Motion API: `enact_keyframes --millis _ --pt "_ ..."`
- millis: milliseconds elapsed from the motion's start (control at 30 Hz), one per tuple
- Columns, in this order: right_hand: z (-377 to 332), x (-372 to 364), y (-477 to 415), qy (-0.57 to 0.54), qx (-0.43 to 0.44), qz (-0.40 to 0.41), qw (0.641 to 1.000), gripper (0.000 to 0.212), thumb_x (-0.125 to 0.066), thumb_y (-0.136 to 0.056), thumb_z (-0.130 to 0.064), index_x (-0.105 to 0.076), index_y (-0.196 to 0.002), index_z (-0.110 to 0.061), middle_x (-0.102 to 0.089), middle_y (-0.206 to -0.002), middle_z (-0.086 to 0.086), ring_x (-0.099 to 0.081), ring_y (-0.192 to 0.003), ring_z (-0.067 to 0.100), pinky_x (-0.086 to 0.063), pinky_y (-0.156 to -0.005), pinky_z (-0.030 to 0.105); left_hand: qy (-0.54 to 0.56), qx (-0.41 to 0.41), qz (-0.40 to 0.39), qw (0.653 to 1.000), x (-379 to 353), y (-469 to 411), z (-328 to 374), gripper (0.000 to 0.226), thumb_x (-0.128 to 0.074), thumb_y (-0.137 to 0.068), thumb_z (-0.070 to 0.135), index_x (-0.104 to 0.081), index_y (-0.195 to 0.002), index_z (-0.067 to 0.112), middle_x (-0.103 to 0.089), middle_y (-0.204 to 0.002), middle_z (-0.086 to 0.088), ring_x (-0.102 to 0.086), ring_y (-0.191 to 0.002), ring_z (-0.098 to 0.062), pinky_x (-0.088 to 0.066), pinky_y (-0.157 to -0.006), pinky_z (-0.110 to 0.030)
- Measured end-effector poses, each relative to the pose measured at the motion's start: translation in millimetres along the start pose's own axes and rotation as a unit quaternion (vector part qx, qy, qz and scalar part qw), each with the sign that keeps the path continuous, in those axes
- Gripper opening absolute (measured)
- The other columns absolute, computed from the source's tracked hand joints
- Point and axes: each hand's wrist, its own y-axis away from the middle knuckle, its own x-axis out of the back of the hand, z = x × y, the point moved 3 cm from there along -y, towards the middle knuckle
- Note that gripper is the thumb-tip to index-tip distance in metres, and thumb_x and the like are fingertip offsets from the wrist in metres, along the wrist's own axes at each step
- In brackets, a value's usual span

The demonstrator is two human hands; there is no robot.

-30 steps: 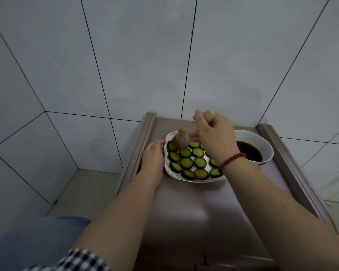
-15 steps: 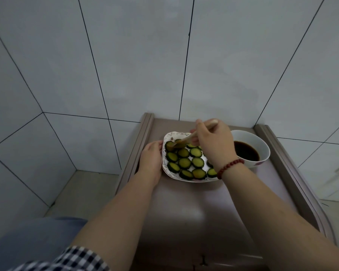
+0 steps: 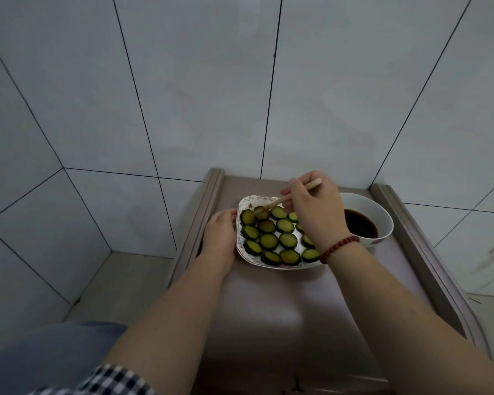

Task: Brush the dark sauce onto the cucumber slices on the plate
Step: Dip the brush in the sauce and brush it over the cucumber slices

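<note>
1. Head view: pale grey wall tiles (image 3: pixel 183 81) with thin dark grout lines fill the upper half of what you see, and they meet in a corner at lower left.
2. Below them stands a brownish-grey narrow table (image 3: pixel 268 309) with raised edge rails on both long sides, pushed up against the wall.
3. Your two bare forearms reach forward over it; a checked black-and-white sleeve (image 3: pixel 111 380) shows at the bottom left.
4. A white squarish plate with a patterned rim (image 3: pixel 247 202) sits near the far end of the table.
5. A white round bowl (image 3: pixel 382 220) holding dark sauce (image 3: pixel 360 226) stands just beside the plate on its right.
6. Your right hand (image 3: pixel 314 206) hovers over the plate, fingers pinched closed around the pale wooden brush (image 3: pixel 283 199). A red bead bracelet (image 3: pixel 338 248) circles that wrist.
7. Your left hand (image 3: pixel 220 235) rests against the plate's left edge, fingers loosely curled along the rim.
8. Round green cucumber slices with dark skins (image 3: pixel 268 241) lie in rows across the plate, some hidden under your right hand.
9. The brush slants down to the left, and its tip touches a slice in the far-left part of the plate.
</note>
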Motion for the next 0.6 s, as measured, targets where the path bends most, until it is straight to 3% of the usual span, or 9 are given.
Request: enact_keyframes --millis 100,200,333,433,533,600 --pt "5.0 -4.4 2.0 0.012 -0.026 -0.028 0.999 0.014 -0.053 -0.091 -0.017 -0.056 -0.081 -0.007 -0.075 -0.079 0.005 -0.07 -0.079 0.033 -0.058 -0.078 0.051 -0.003 0.002 0.003 1.0 0.3 0.4 0.6 0.041 -0.05 -0.108 0.008 -0.079 -0.133 -0.005 -0.074 -0.144 -0.029 -0.071 -0.138 -0.047 -0.057 -0.12 -0.063" --pt "4.3 0.8 -1.4 0.009 -0.015 -0.005 1.0 0.017 -0.052 -0.09 -0.017 -0.059 -0.086 -0.002 -0.074 -0.072 -0.002 -0.071 -0.069 0.024 -0.06 -0.071 0.045 -0.008 0.002 0.009 1.0 0.6 1.5 0.9 0.042 -0.05 -0.109 0.008 -0.077 -0.138 -0.006 -0.071 -0.15 -0.029 -0.069 -0.141 -0.047 -0.056 -0.121 -0.064" --pt "4.3 0.7 0.8 -0.007 0.0 0.018 1.0 0.015 -0.052 -0.092 -0.021 -0.056 -0.082 -0.01 -0.074 -0.079 -0.003 -0.07 -0.075 0.022 -0.058 -0.076 0.048 -0.011 -0.005 0.01 1.0 1.4 2.6 1.6 0.041 -0.05 -0.109 0.006 -0.075 -0.138 -0.008 -0.072 -0.146 -0.033 -0.07 -0.139 -0.049 -0.063 -0.103 -0.051" --pt "9.6 -3.9 1.8 0.013 -0.02 -0.01 1.0 0.02 -0.054 -0.091 -0.019 -0.058 -0.088 0.0 -0.074 -0.082 0.002 -0.071 -0.079 0.026 -0.057 -0.08 0.05 0.001 0.003 0.006 1.0 0.2 4.9 2.8 0.041 -0.05 -0.109 0.006 -0.075 -0.138 -0.007 -0.073 -0.145 -0.032 -0.07 -0.139 -0.049 -0.061 -0.113 -0.057" --pt "11.0 0.7 0.7 -0.014 -0.017 0.017 1.0 0.022 -0.052 -0.087 -0.019 -0.058 -0.085 0.002 -0.074 -0.072 0.004 -0.072 -0.067 0.024 -0.06 -0.071 0.049 0.011 0.003 0.013 1.0 0.1 6.3 3.4 0.04 -0.05 -0.109 0.005 -0.075 -0.137 -0.005 -0.076 -0.14 -0.028 -0.073 -0.135 -0.046 -0.062 -0.104 -0.049" --pt "9.1 3.1 1.8 -0.054 0.0 0.043 0.998 0.019 -0.052 -0.084 -0.023 -0.057 -0.078 -0.006 -0.074 -0.068 0.001 -0.07 -0.058 0.019 -0.061 -0.064 0.045 0.017 0.004 0.012 1.0 -0.1 6.4 3.2 0.035 -0.05 -0.109 0.006 -0.078 -0.128 -0.002 -0.077 -0.14 -0.028 -0.073 -0.135 -0.046 -0.062 -0.104 -0.05"
